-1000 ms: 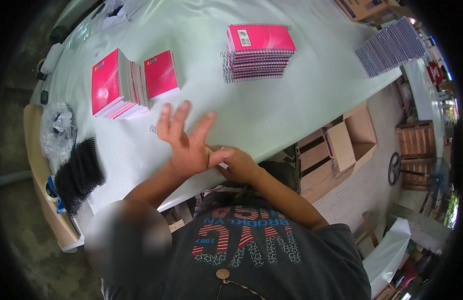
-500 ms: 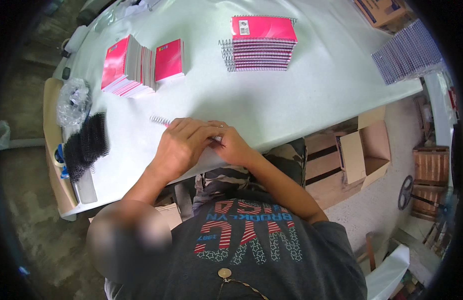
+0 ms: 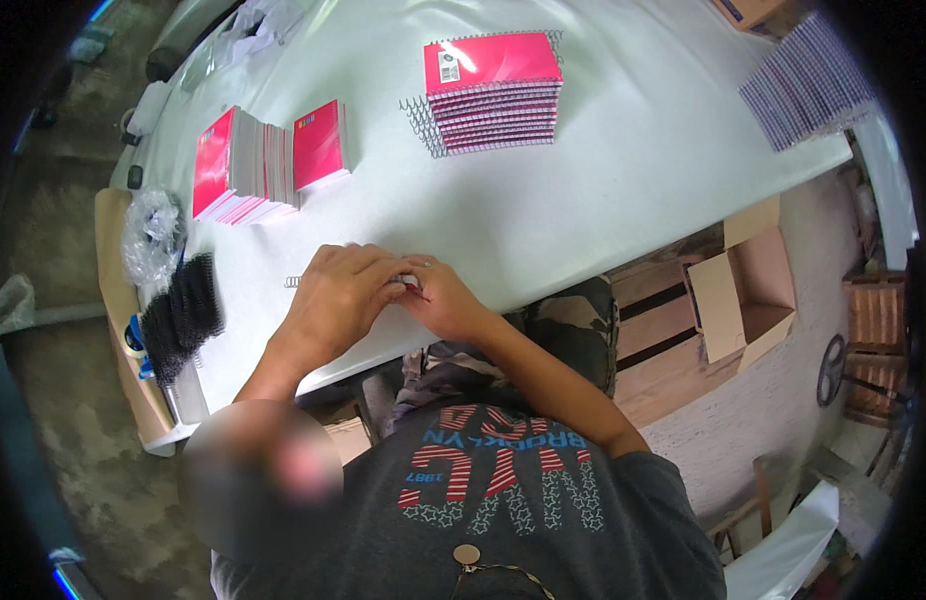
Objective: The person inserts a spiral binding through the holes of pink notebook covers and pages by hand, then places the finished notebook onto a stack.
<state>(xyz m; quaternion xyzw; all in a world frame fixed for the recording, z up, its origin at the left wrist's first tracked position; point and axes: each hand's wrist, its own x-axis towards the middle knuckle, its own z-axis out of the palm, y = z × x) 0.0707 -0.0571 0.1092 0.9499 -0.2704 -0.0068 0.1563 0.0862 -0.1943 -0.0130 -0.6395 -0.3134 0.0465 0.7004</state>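
Close to the table's front edge, both hands are together around a spiral binding coil (image 3: 294, 282). Its silvery loops stick out left of my left hand (image 3: 343, 297); a notebook it may run through is hidden under the fingers. My left hand is closed over the coil from above. My right hand (image 3: 444, 297) pinches at the coil's other end, where a small dark tip shows between the fingers. Beyond the hands stands a stack of pink spiral notebooks (image 3: 495, 65), loose coil ends jutting from its sides. Left of it are pink-covered pads without coils (image 3: 215, 165) and one smaller pile (image 3: 319, 145).
Black binding coils (image 3: 183, 315) lie at the table's left edge, beside a crumpled clear plastic bag (image 3: 153, 235) and a blue-handled tool (image 3: 135, 335). More spiral notebooks (image 3: 805, 85) are stacked far right. An open cardboard box (image 3: 763, 280) sits below the table's right side.
The view has shifted slightly. My hands stay together on the coil; less of the coil shows past my left hand, and the pink sliver beside it is now hidden.
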